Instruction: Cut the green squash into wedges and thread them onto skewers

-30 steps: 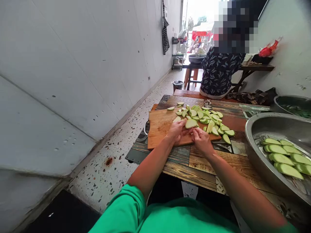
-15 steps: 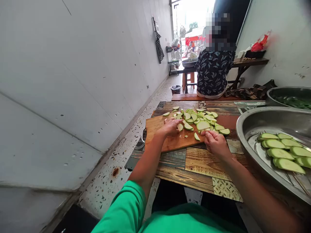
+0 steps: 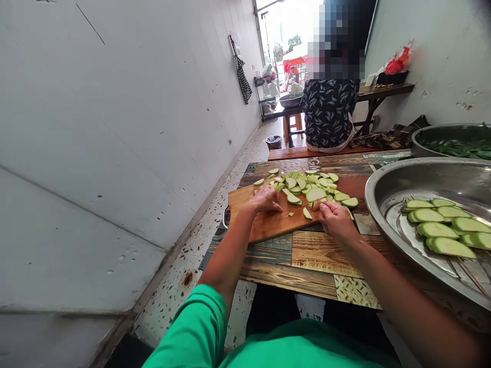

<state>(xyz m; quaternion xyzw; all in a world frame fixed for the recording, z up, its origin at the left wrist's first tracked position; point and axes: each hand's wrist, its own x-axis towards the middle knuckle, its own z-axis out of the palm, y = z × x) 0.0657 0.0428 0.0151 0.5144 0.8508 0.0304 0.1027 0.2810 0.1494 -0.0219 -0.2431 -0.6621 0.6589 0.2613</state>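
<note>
Half-round and round zucchini slices [image 3: 294,199], pale with green rims, are heaped on the far right of a wooden cutting board [image 3: 264,227] and beyond its edge. My left hand [image 3: 265,199] is low over the board's middle, fingers bent down and together; anything between them is hidden. At the board's right edge my right hand [image 3: 336,219] pinches what appears to be a thin skewer, mostly hidden, with a large zucchini slice [image 3: 316,194] at the fingertips. Flat rows of zucchini slices [image 3: 439,229] on skewers [image 3: 471,276] lie in a steel basin [image 3: 378,214] to my right.
A second basin [image 3: 418,140] with green leaves stands behind the steel one. The patchwork wood table [image 3: 314,253] ends just before my lap. Ahead, a person in a patterned shirt [image 3: 328,115] sits on a bench [image 3: 286,153]. A white wall [image 3: 115,153] runs along the left.
The view has shifted slightly, so the scene sits further left. My left fingers have closed down over the spot where a slice showed beneath them. My right hand keeps its place and grip.
</note>
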